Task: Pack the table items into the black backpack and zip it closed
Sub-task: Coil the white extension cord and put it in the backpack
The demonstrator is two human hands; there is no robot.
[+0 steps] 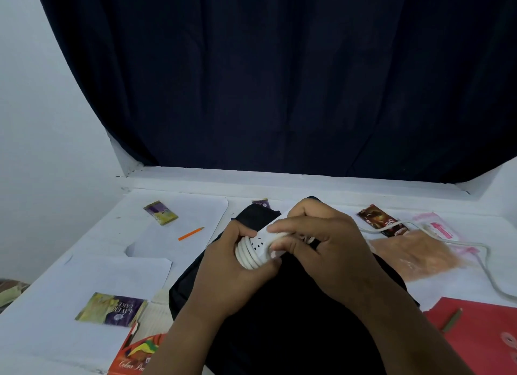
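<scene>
both hands meet above the black backpack (pixel 279 304), which lies flat in the middle of the white table (pixel 42 327), its near end cut off by the bottom of the frame. the left hand (pixel 229 274) curls its fingers around a white power strip (pixel 258 247) with white cord wound about it; the right hand (pixel 321 251) pinches the strip's far end, thumb below and fingers on top. much of the strip is hidden under the fingers, so its full length cannot be made out. the loose cord (pixel 458 244) runs off to the right across the table and leaves the frame at the right edge.

open table lies left of the backpack, broken by sheets of paper (pixel 112 274), an orange pencil (pixel 191 233), a yellow-purple wrapper (pixel 161 213) near the back edge and a cake packet (pixel 112 309) nearer. an orange box (pixel 134 355) is cut off at the bottom. right of the backpack sit a brown snack packet (pixel 383 220), a pink packet (pixel 439 226), a blurred clear bag (pixel 419 258) and a red folder (pixel 481 335) with a pencil on it, cut off at the corner. a purple packet (pixel 261 203) peeks out behind the backpack. a dark curtain (pixel 279 75) hangs over the ledge behind.
</scene>
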